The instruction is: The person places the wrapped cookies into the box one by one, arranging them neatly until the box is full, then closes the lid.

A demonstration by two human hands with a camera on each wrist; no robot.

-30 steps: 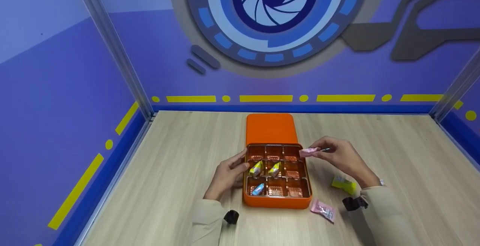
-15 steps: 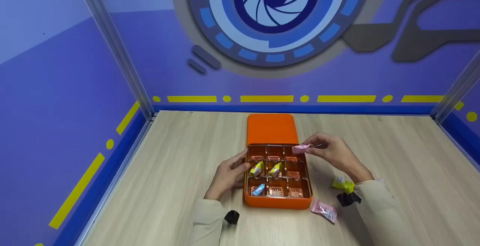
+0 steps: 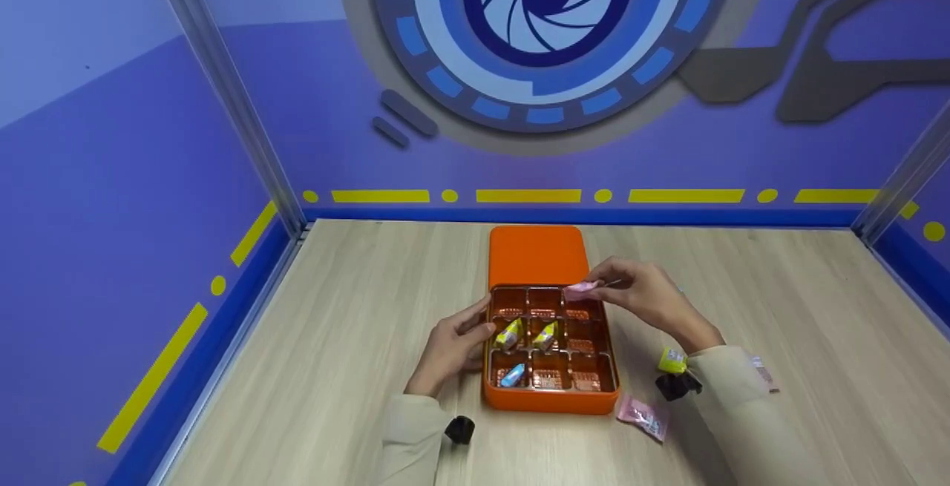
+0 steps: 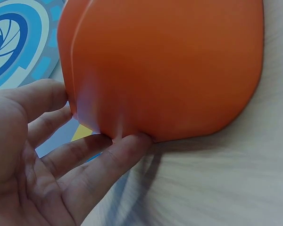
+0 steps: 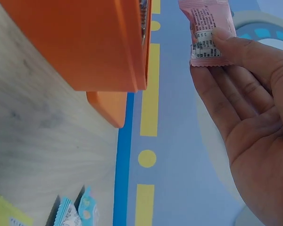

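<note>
Pinching a pink candy [image 3: 580,291], the right hand [image 3: 644,294] holds it above the back-right compartment [image 3: 577,314] of the box [image 3: 549,402], whose left side meets the spread left hand [image 3: 447,341].

**Orange Against Blue and Violet**

On my feed, the box [image 3: 549,401] is plain orange, as is the flat slab [image 3: 536,256] behind it; its insert [image 3: 545,379] reads reddish-brown. I see two wrapped sweets [image 3: 509,335] in yellow with pale patches, and a smaller sweet [image 3: 512,375] in light blue. The raised packet [image 5: 205,35] is pink with dark print, partly on white. A loose packet [image 3: 643,419] is also pink, and another wrapper [image 3: 672,360] is yellow-green. My sleeves [image 3: 415,427] are beige, the tabletop [image 3: 356,323] pale woodgrain. Yellow dashes and dots line the blue-violet wall [image 3: 282,100].
</note>
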